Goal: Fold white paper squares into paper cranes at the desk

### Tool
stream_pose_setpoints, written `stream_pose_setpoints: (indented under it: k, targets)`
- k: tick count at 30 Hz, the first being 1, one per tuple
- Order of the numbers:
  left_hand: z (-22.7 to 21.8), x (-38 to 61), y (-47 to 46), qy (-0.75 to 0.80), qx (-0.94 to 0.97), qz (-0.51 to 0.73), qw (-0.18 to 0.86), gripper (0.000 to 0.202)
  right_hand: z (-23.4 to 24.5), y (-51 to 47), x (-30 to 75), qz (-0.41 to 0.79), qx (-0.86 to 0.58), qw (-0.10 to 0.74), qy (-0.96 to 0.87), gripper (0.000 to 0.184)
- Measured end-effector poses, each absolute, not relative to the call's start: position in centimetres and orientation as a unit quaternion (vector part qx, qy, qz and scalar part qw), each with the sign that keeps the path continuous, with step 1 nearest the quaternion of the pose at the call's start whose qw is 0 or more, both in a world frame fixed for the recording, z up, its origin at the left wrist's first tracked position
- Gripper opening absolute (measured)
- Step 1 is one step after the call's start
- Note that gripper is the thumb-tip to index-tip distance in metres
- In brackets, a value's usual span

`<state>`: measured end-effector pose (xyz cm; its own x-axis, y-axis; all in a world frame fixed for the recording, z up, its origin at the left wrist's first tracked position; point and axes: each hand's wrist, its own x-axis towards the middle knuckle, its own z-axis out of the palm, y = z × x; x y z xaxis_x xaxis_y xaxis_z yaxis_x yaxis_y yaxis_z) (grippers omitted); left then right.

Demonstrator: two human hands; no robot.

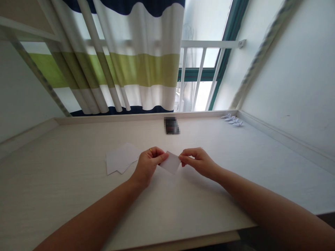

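A small white piece of paper (171, 163), roughly square, is held slightly above the table between both hands. My left hand (149, 162), with a ring on one finger, pinches its left edge between thumb and fingers. At its right corner, the thumb and fingertips of my right hand (196, 160) are closed on the paper. Whether the paper is folded in layers I cannot tell. Several loose white sheets (119, 160) lie overlapping on the table, just left of my left hand and partly hidden by it.
The pale table (65, 184) has a raised rim along the back. Near that rim lies a dark pixelated object (171, 125). Several small folded white paper pieces (232, 119) sit in the back right corner. A striped curtain (143, 69) and white railing (201, 62) stand behind.
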<state>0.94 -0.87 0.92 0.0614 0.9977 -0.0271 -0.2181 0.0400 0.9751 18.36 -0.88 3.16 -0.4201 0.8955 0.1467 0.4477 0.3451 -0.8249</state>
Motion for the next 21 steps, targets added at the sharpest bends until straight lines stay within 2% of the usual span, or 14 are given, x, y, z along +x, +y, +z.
stream_pose_setpoints:
  k: [6, 11, 17, 21]
  targets:
    - [0.7, -0.6, 0.6, 0.447, 0.390, 0.577, 0.561, 0.022, 2.5, 0.0, 19.0, 0.358, -0.473, 0.348, -0.726, 0.024]
    - [0.7, 0.3, -0.3, 0.431, 0.418, 0.531, 0.598, 0.021, 1.6, 0.1, 18.4, 0.342, -0.455, 0.378, -0.730, 0.023]
    - [0.9, 1.0, -1.2, 0.402, 0.446, 0.480, 0.639, 0.023, 1.5, -0.7, 17.8, 0.450, -0.436, 0.342, -0.700, 0.026]
    - [0.8, 1.0, -1.2, 0.368, 0.438, 0.457, 0.681, 0.026, 1.5, -0.6, 17.9, 0.544, -0.417, 0.371, -0.627, 0.024]
